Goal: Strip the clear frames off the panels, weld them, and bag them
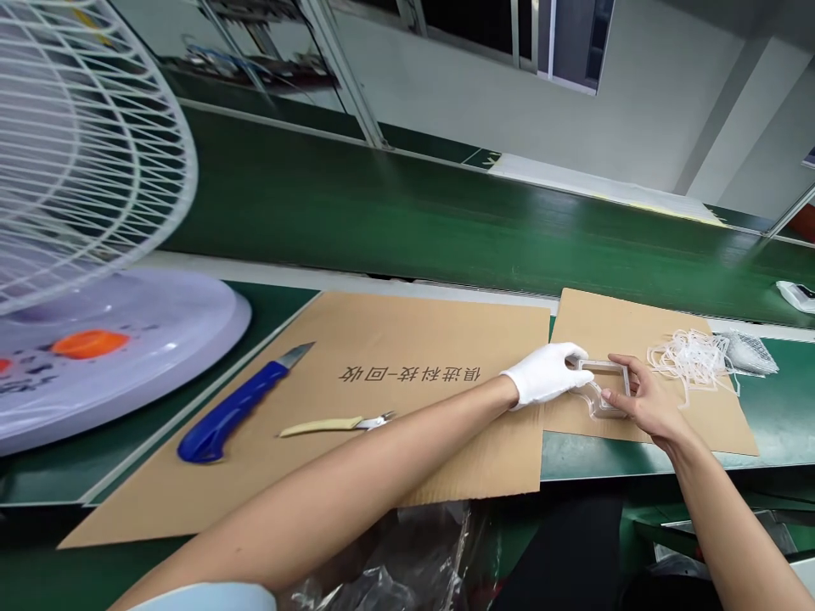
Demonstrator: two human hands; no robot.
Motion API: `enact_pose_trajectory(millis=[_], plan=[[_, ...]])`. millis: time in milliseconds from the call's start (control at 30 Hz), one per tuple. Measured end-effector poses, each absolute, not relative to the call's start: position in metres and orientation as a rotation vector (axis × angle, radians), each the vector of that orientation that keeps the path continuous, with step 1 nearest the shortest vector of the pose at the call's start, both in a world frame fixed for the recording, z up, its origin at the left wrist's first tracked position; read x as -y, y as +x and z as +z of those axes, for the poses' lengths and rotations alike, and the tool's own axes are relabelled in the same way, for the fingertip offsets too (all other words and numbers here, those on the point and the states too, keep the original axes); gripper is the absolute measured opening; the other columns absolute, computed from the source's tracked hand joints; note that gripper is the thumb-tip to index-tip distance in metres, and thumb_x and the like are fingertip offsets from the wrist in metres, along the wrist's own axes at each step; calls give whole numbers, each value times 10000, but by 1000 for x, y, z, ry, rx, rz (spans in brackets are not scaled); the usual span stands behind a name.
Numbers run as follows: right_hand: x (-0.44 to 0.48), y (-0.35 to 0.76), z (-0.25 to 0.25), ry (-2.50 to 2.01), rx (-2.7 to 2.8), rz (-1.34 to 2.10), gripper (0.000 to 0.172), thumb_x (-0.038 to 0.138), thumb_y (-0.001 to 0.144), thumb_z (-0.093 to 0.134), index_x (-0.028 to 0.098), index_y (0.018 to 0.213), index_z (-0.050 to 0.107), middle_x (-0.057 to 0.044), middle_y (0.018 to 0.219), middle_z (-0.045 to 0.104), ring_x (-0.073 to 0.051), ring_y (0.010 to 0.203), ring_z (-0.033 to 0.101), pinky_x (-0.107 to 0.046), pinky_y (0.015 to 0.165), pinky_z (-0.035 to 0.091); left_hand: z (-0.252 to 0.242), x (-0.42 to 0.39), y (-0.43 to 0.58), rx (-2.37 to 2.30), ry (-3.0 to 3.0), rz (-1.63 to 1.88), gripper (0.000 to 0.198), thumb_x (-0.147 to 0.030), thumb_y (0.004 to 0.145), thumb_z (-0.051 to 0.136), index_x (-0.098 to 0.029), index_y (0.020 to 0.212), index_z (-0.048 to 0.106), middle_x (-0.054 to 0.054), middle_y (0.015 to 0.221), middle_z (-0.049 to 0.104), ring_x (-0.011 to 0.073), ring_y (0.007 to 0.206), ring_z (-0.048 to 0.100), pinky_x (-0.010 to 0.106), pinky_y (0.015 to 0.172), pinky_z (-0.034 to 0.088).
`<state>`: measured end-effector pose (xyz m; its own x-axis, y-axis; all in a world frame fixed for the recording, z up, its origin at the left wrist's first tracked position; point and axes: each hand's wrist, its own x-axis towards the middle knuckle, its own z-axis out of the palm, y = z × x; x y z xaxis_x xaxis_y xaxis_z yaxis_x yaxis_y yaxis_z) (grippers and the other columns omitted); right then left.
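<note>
A clear plastic frame-shaped part (pixel 597 395) is held between my two hands over the right-hand cardboard sheet. My left hand (pixel 546 373), in a white glove, grips its left edge. My right hand (pixel 644 399) is bare and pinches the right side between thumb and fingers. Just right of that hand lies a tangled pile of thin white plastic strips (pixel 688 361). Farther left on the large cardboard sheet (pixel 407 339) are a pair of nippers (pixel 337 424) with pale yellow handles and a blue-handled knife (pixel 238 412).
A fan (pixel 95 153) with a lilac base stands at the left. Behind the bench runs a green conveyor belt (pixel 413 208). A patterned packet (pixel 751 352) lies beside the strips. Below the front edge hangs a clear plastic bag (pixel 395 560).
</note>
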<state>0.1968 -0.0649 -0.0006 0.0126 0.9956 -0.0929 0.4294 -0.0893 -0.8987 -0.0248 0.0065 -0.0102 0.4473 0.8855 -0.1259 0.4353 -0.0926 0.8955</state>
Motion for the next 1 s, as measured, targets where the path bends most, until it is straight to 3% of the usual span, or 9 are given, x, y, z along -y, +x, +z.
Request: enact_pose_trajectory(millis=[200, 400, 533, 633, 733, 800, 1000], plan=[[67, 196, 0, -1572, 1368, 1204, 737, 421, 725, 888, 274, 1398, 626, -90, 1346, 679, -295, 1167, 681, -460, 957, 614, -12, -9, -23, -1158, 1764, 521, 435, -469, 799, 755, -220, 1156, 740, 54, 1112, 785, 256, 981, 744, 333, 847, 561], [66, 213, 0, -1601, 1251, 1079, 609, 510, 780, 860, 264, 1311, 690, -116, 1443, 659, -304, 1327, 626, -479, 1106, 533, 1, -19, -19, -1177, 1807, 530, 346, -522, 869, 694, -226, 1018, 793, 54, 1087, 817, 258, 1019, 751, 323, 873, 551], [65, 225, -6, -1602, 1177, 1077, 529, 530, 742, 867, 204, 1134, 726, -132, 1193, 760, -301, 1145, 710, -492, 1056, 553, 2, -21, -17, -1232, 1784, 503, 298, -482, 870, 687, -207, 907, 797, 57, 954, 824, 262, 929, 753, 333, 808, 551], [66, 227, -7, -1588, 1168, 1093, 508, 522, 731, 878, 192, 1087, 728, -116, 1077, 773, -290, 1086, 720, -462, 993, 583, 0, -18, -15, -1263, 1819, 506, 353, -499, 884, 673, -205, 1041, 789, 70, 1102, 816, 269, 1026, 747, 349, 905, 562], [71, 226, -5, -1575, 1162, 1106, 533, 491, 735, 892, 201, 1148, 720, -117, 1145, 762, -277, 1107, 711, -425, 952, 599, -1, -10, -13, -1307, 1923, 521, 582, -573, 877, 677, -211, 1331, 706, 100, 1334, 734, 289, 1166, 712, 380, 1028, 550], [76, 226, -4, -1576, 1163, 1135, 553, 453, 731, 909, 207, 1185, 713, -120, 1189, 748, -269, 1104, 709, -413, 938, 606, -1, -2, -10, -1311, 2005, 512, 725, -618, 843, 695, -207, 1439, 645, 124, 1381, 687, 310, 1194, 694, 402, 1046, 550], [83, 224, -6, -1579, 1123, 1206, 619, 387, 641, 967, 191, 1168, 706, -96, 1088, 728, -245, 1029, 705, -387, 904, 610, -1, 11, -2, -1332, 2138, 428, 713, -590, 754, 745, -222, 1364, 708, 132, 1211, 708, 370, 1195, 648, 440, 1010, 551]])
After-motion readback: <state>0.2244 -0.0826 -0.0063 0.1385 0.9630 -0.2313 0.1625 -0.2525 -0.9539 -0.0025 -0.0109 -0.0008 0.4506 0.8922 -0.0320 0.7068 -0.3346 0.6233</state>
